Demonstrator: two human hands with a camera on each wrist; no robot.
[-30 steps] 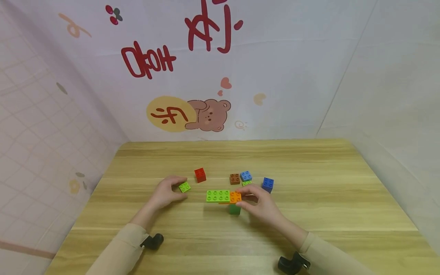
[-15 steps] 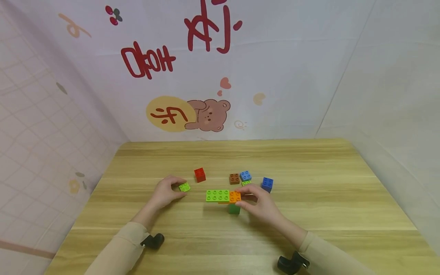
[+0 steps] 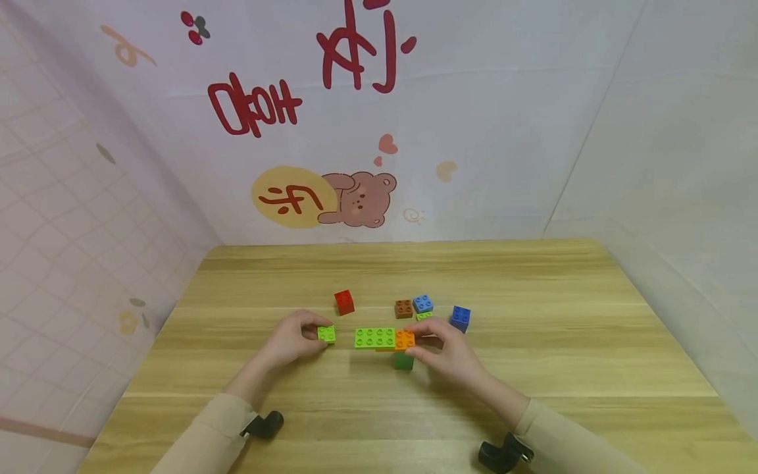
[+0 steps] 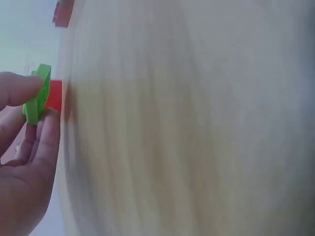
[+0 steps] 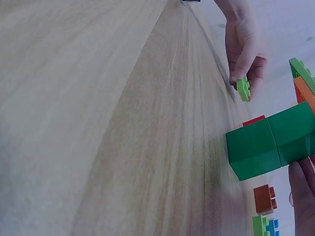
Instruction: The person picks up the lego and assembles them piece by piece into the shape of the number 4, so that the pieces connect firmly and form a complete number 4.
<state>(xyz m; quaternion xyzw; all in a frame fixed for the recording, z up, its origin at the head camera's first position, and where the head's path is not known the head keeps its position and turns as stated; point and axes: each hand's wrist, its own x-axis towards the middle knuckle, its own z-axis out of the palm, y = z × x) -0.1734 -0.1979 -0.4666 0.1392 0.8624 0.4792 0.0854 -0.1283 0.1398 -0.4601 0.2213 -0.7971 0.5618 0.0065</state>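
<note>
My left hand (image 3: 293, 339) pinches a small light green building brick (image 3: 326, 334) between thumb and fingers. In the left wrist view the brick (image 4: 33, 112) is held tilted, studs partly showing. My right hand (image 3: 445, 349) grips the right side of a stack of bricks. On top of this stack are a long light green brick (image 3: 375, 338) and an orange brick (image 3: 405, 339). Two dark green bricks (image 5: 253, 152) form its base in the right wrist view. The long brick overhangs to the left, towards my left hand, with a gap between.
Behind the hands, a red brick (image 3: 344, 303) sits at left. A brown brick (image 3: 404, 309), a light blue brick (image 3: 423, 303) and another light green brick (image 3: 424, 316) stand close together. A dark blue brick (image 3: 460, 318) lies beyond my right hand. A printed cloth (image 3: 485, 131) hangs behind the table.
My left hand has closed its fingers on the small light green brick and moved it slightly right and nearer, towards the stack. The right hand and stack have stayed put.
</note>
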